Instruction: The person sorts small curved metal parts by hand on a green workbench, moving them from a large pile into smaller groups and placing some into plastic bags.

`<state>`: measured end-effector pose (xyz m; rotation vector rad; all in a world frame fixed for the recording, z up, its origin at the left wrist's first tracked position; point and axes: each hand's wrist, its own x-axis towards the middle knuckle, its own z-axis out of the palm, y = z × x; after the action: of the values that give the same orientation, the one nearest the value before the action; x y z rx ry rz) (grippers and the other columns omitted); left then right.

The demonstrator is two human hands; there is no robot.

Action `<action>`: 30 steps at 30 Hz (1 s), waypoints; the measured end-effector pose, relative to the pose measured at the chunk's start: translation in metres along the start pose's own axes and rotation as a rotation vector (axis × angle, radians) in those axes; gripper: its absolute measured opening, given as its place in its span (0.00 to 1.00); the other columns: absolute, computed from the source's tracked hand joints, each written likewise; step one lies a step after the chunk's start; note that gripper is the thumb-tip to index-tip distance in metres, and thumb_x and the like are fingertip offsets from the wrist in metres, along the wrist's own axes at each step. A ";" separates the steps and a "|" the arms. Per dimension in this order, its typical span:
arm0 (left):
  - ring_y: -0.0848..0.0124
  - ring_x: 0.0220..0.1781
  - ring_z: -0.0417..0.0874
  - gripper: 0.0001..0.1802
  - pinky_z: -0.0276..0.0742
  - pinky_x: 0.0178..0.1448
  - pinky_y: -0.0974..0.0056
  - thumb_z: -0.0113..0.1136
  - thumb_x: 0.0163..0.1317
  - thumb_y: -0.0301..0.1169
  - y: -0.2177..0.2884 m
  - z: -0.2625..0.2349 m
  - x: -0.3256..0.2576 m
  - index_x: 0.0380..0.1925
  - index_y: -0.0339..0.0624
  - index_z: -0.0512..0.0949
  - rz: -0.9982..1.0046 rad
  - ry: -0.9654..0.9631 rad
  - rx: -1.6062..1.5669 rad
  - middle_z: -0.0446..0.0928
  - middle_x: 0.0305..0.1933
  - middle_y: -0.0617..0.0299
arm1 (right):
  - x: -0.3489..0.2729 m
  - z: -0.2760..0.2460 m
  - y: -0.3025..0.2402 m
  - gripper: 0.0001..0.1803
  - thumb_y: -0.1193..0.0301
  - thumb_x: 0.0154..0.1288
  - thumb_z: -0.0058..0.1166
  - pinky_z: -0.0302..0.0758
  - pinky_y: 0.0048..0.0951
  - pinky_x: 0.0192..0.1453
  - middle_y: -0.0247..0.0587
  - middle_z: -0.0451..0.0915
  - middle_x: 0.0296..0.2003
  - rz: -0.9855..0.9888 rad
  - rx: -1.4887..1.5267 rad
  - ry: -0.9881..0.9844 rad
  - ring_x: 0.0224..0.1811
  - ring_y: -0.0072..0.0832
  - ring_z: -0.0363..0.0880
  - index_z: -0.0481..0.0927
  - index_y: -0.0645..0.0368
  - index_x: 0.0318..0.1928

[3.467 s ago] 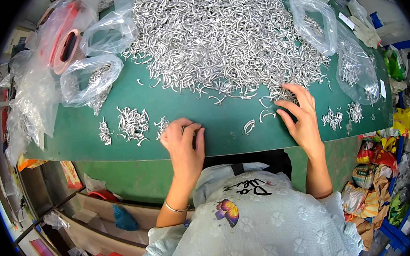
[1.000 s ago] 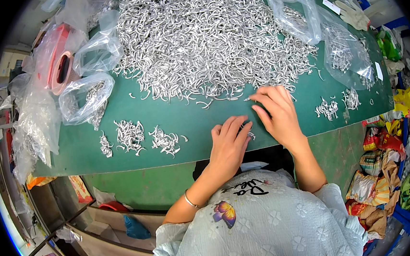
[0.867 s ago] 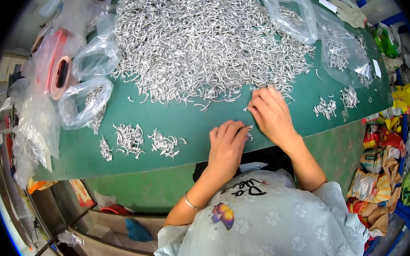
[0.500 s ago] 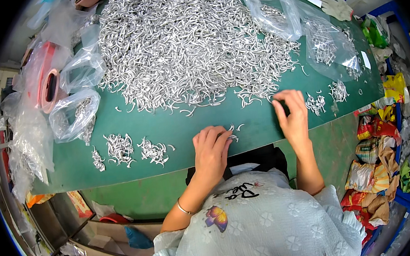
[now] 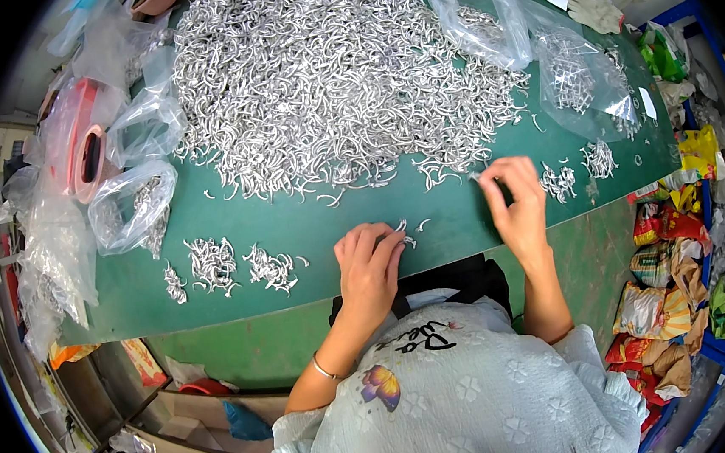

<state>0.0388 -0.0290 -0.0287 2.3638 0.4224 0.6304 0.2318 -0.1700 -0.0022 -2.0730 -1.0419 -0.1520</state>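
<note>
A great heap of small curved silvery metal pieces (image 5: 326, 84) covers the far middle of the green table (image 5: 311, 222). My left hand (image 5: 370, 264) rests at the near edge, fingers bent and drawn together. A few loose curved pieces (image 5: 408, 233) lie against its fingertips; whether one is between them is hidden. At the heap's near right edge, my right hand (image 5: 518, 201) has thumb and forefinger closed in a pinch. The tip of a curved metal piece (image 5: 474, 175) shows at that pinch, slightly blurred.
Small piles of curved pieces (image 5: 212, 262) lie left of my left hand, and more piles (image 5: 557, 182) lie right of my right hand. Clear plastic bags (image 5: 133, 206) stand at the left; another bag (image 5: 581, 81) holds pieces at the right. A glove (image 5: 592, 11) lies far right.
My left hand has shifted slightly left. The fingertips of my right hand have moved a little left, and a piece now shows at them.
</note>
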 end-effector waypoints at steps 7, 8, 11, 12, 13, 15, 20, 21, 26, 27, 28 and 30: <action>0.58 0.51 0.76 0.15 0.66 0.56 0.55 0.67 0.53 0.21 0.000 0.001 0.000 0.42 0.41 0.81 -0.008 0.020 -0.003 0.77 0.45 0.61 | -0.011 0.010 -0.026 0.10 0.79 0.52 0.67 0.70 0.38 0.49 0.40 0.76 0.41 -0.101 0.065 -0.421 0.45 0.41 0.73 0.80 0.61 0.35; 0.58 0.51 0.76 0.14 0.66 0.56 0.55 0.67 0.53 0.21 -0.001 0.001 0.000 0.42 0.41 0.81 -0.008 0.024 -0.005 0.77 0.45 0.61 | -0.011 0.009 -0.027 0.11 0.79 0.52 0.67 0.69 0.38 0.49 0.40 0.75 0.42 -0.092 0.070 -0.405 0.45 0.41 0.72 0.80 0.61 0.36; 0.58 0.51 0.76 0.14 0.66 0.55 0.55 0.67 0.53 0.22 -0.001 0.002 0.001 0.42 0.41 0.81 -0.007 0.028 -0.008 0.77 0.44 0.61 | -0.009 0.011 -0.031 0.12 0.78 0.52 0.67 0.69 0.38 0.49 0.39 0.75 0.42 -0.103 0.099 -0.386 0.45 0.40 0.72 0.80 0.61 0.37; 0.58 0.51 0.76 0.14 0.66 0.55 0.55 0.67 0.53 0.22 -0.001 0.002 0.001 0.42 0.40 0.81 -0.006 0.030 -0.006 0.77 0.44 0.61 | -0.009 0.012 -0.032 0.12 0.79 0.52 0.67 0.69 0.38 0.49 0.39 0.75 0.42 -0.114 0.110 -0.386 0.44 0.40 0.72 0.80 0.61 0.38; 0.58 0.51 0.76 0.14 0.66 0.55 0.55 0.67 0.53 0.22 0.000 0.003 0.002 0.42 0.40 0.81 -0.005 0.032 -0.004 0.77 0.44 0.60 | -0.010 0.014 -0.031 0.12 0.78 0.52 0.67 0.69 0.38 0.48 0.39 0.75 0.41 -0.124 0.108 -0.395 0.44 0.40 0.73 0.80 0.60 0.38; 0.58 0.51 0.76 0.14 0.66 0.55 0.55 0.68 0.53 0.21 -0.001 0.002 0.002 0.41 0.41 0.81 -0.013 0.043 -0.008 0.77 0.44 0.60 | -0.015 0.023 -0.028 0.11 0.78 0.53 0.66 0.70 0.36 0.48 0.37 0.75 0.39 -0.152 0.112 -0.420 0.43 0.38 0.73 0.81 0.60 0.38; 0.58 0.51 0.76 0.14 0.66 0.55 0.54 0.68 0.51 0.22 -0.001 0.004 0.003 0.40 0.43 0.82 -0.020 0.080 0.000 0.77 0.44 0.61 | -0.017 0.021 -0.025 0.08 0.82 0.52 0.64 0.74 0.38 0.44 0.42 0.77 0.35 -0.143 0.095 -0.314 0.40 0.41 0.76 0.81 0.62 0.34; 0.57 0.52 0.76 0.15 0.66 0.56 0.54 0.68 0.51 0.22 -0.001 0.005 0.004 0.41 0.42 0.81 -0.024 0.085 0.004 0.77 0.45 0.61 | -0.016 0.020 -0.024 0.07 0.84 0.52 0.64 0.74 0.37 0.42 0.43 0.78 0.33 -0.142 0.110 -0.285 0.37 0.42 0.76 0.81 0.63 0.33; 0.58 0.55 0.75 0.19 0.64 0.58 0.53 0.69 0.52 0.24 0.009 0.001 0.002 0.46 0.42 0.80 -0.062 0.131 -0.036 0.75 0.48 0.60 | -0.016 0.019 -0.040 0.07 0.86 0.52 0.63 0.73 0.33 0.37 0.45 0.79 0.31 -0.026 0.224 -0.282 0.33 0.38 0.76 0.81 0.66 0.33; 0.58 0.55 0.75 0.19 0.64 0.58 0.53 0.69 0.52 0.24 0.011 -0.001 0.001 0.46 0.42 0.80 -0.049 0.119 -0.050 0.75 0.49 0.60 | -0.014 0.019 -0.045 0.07 0.87 0.52 0.63 0.73 0.33 0.37 0.45 0.79 0.31 -0.042 0.268 -0.309 0.33 0.38 0.76 0.81 0.67 0.33; 0.58 0.55 0.75 0.20 0.63 0.58 0.52 0.69 0.52 0.25 0.013 -0.003 -0.001 0.47 0.42 0.80 -0.036 0.105 -0.064 0.75 0.49 0.60 | -0.013 0.021 -0.051 0.07 0.87 0.52 0.63 0.73 0.32 0.37 0.45 0.79 0.31 -0.055 0.312 -0.336 0.32 0.38 0.76 0.81 0.67 0.32; 0.60 0.53 0.76 0.18 0.63 0.56 0.54 0.70 0.52 0.25 0.015 -0.008 -0.002 0.45 0.43 0.80 -0.003 0.095 -0.066 0.76 0.48 0.61 | -0.013 0.026 -0.058 0.07 0.87 0.52 0.63 0.73 0.32 0.36 0.44 0.80 0.32 -0.048 0.406 -0.393 0.32 0.36 0.76 0.81 0.67 0.33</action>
<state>0.0346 -0.0374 -0.0140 2.2768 0.4403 0.7461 0.1755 -0.1399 0.0093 -1.7394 -1.2364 0.4279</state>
